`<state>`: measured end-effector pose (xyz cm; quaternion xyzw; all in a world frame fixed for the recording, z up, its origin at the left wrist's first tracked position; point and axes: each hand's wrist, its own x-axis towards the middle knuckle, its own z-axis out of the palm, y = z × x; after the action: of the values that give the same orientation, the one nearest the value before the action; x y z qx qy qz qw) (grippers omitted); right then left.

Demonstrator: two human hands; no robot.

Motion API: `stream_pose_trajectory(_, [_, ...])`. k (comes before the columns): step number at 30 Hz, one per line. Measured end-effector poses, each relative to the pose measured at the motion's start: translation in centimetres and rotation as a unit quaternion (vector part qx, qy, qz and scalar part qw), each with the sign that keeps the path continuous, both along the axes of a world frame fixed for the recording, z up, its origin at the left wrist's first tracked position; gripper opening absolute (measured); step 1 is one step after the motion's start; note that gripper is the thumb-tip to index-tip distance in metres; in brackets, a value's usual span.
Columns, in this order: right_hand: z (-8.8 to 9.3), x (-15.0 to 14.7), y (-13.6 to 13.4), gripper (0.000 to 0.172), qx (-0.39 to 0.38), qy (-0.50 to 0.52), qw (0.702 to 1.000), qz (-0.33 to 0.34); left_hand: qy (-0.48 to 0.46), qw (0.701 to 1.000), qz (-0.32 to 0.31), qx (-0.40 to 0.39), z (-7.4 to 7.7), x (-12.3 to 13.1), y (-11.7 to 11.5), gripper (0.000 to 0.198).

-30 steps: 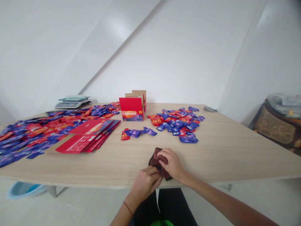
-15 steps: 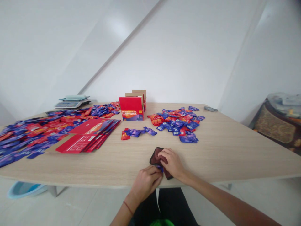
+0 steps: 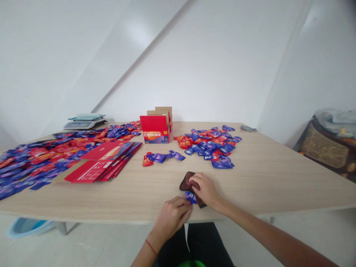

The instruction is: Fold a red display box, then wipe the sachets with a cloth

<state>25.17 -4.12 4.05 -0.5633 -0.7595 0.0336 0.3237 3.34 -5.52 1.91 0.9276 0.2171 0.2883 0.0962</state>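
Note:
My right hand [image 3: 205,190] grips a brown cloth [image 3: 187,180] with a dark edging, near the front edge of the table. Partly under the cloth lies a small purple sachet [image 3: 190,196] with white lettering. My left hand [image 3: 174,212] has its fingers curled, with the fingertips pinching the near corner of that sachet. A little farther off, a short row of purple and red sachets [image 3: 160,157] lies in front of an open red carton [image 3: 154,129]. To its right is a loose heap of red and purple sachets [image 3: 210,142].
Flattened red cartons [image 3: 102,163] are stacked at the left, beside a large spread of sachets [image 3: 41,157]. A scale [image 3: 83,123] stands at the back left. A crumpled grey packet [image 3: 248,128] lies at the far right corner. Below the table is a blue basin [image 3: 30,227].
My right hand and the cloth have shifted slightly up and right. More of the purple sachet now shows between the hands. My left hand has hardly moved.

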Motion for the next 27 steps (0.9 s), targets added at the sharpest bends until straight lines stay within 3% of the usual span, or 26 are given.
stream_pose_trajectory(27, [-0.3,2.7,2.5,0.024,0.000,-0.034,0.998,-0.046,-0.003,1.000,0.012,-0.001,-0.4,0.0,0.1,0.021])
